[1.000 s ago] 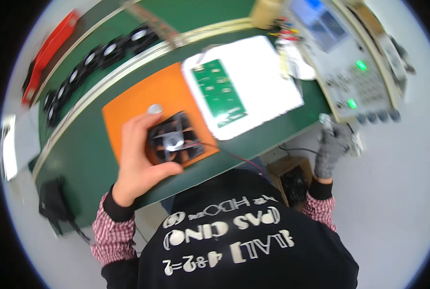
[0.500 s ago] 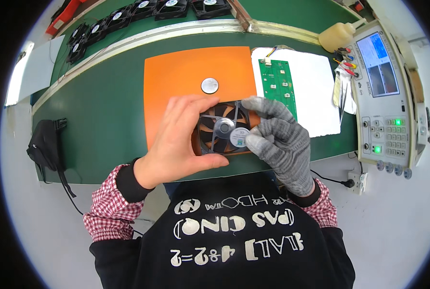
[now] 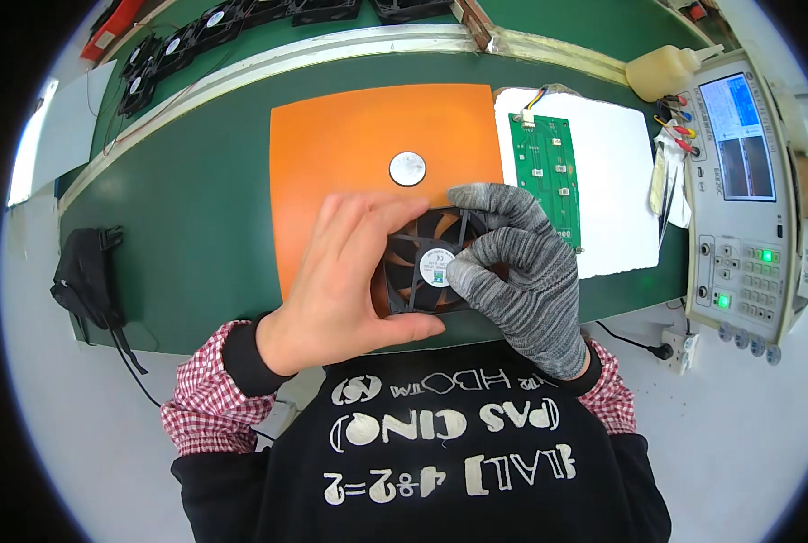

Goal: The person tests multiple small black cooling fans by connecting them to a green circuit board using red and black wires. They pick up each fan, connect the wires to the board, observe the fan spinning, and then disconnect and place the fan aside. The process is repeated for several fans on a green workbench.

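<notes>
A black square cooling fan (image 3: 402,249) lies on the orange mat near the table's front edge. My bare left hand (image 3: 333,281) grips its left side, fingers at the top edge and thumb along the bottom. Over the fan's hub sits a round white label (image 3: 435,268) with small print. My right hand (image 3: 526,285), in a grey knitted glove, pinches the label's right edge, while another gloved finger reaches the fan's upper right corner. Just beyond the fan, a round silver-white disc (image 3: 407,169) rests on the mat.
Right of the orange mat (image 3: 331,136), a green circuit board (image 3: 546,172) lies on a white sheet (image 3: 612,163). A test instrument (image 3: 739,217) with a lit screen stands at right, a yellowish bottle (image 3: 657,72) behind it. Several black fans (image 3: 218,20) line the back ledge; a black pouch (image 3: 87,276) lies left.
The label has gone from tilted and off-centre to lying over the fan's hub, moved by my right hand. My left hand keeps its grip. The whole view has shifted slightly.
</notes>
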A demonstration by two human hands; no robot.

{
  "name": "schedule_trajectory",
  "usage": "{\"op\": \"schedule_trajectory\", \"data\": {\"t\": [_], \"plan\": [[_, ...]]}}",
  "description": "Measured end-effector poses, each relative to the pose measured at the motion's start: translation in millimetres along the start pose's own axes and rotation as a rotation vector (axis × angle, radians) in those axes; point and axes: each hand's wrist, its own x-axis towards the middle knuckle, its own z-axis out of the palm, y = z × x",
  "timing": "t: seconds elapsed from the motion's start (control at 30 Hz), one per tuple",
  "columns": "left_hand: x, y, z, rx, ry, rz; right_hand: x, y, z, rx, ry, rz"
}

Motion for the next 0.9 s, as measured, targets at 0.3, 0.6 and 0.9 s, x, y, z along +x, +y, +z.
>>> {"op": "schedule_trajectory", "data": {"t": [0.3,0.6,0.9], "plan": [[1.5,0.0,-1.2,0.009,-0.01,0.0,3.4,-2.0,-2.4,-0.045,-0.056,0.035],[0.8,3.5,-5.3,0.014,0.051,0.001,2.4,3.3,-0.9,-0.017,-0.033,0.002],[-22.5,4.1,-11.6,0.31,0.146,0.342,4.4,2.1,-1.0,-0.059,-0.036,-0.009]]}}
